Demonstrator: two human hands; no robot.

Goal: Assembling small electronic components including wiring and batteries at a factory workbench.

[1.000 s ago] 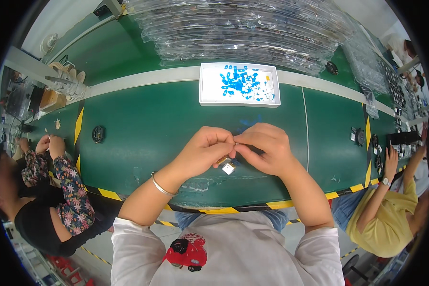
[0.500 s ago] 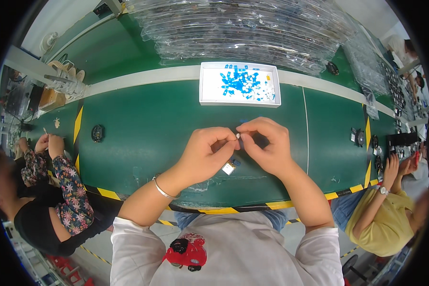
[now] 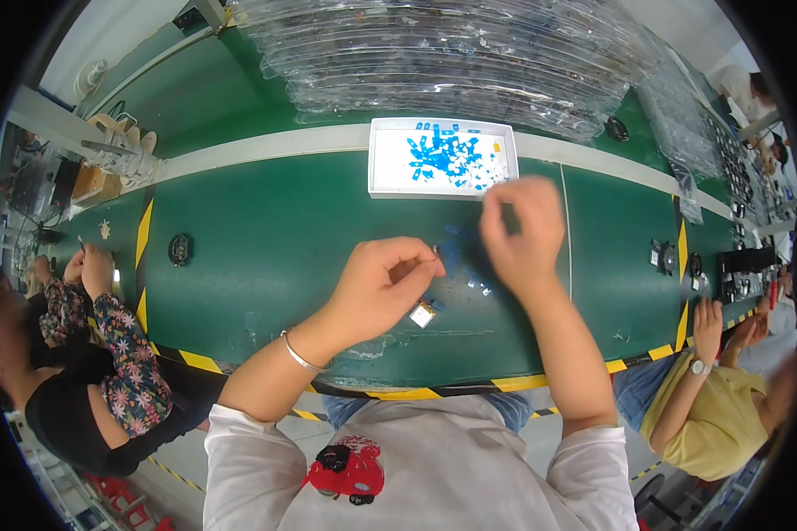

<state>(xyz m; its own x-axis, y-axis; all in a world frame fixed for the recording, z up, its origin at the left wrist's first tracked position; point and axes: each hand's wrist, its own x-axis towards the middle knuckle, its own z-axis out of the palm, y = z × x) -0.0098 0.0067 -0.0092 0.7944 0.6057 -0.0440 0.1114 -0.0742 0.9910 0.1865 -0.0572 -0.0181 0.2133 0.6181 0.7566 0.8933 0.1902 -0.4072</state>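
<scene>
My left hand (image 3: 383, 281) is closed in a pinch over the middle of the green table. Between its thumb and forefinger is something tiny, too small to name. My right hand (image 3: 527, 232), blurred, is raised at the near right corner of a shallow white box (image 3: 374, 159). Its thumb and forefinger are curled together; whatever they hold, if anything, cannot be made out. Many small blue and white pieces (image 3: 447, 152) lie in the box. Below my left fingertips rests a small silvery part with a blue end (image 3: 423, 312). Faint blue bits (image 3: 481, 288) lie between my hands.
Stacked clear plastic trays (image 3: 460, 66) fill the far side behind a pale rail. A round black part (image 3: 180, 250) sits at left, another (image 3: 664, 257) at right. Striped tape marks the table's edges. Co-workers' hands (image 3: 97, 270) work at left, and others (image 3: 708, 329) at right.
My right hand has parted from my left and swung up and right to the box's corner. My left hand stays nearly in place, still pinching. The box has shifted slightly.
</scene>
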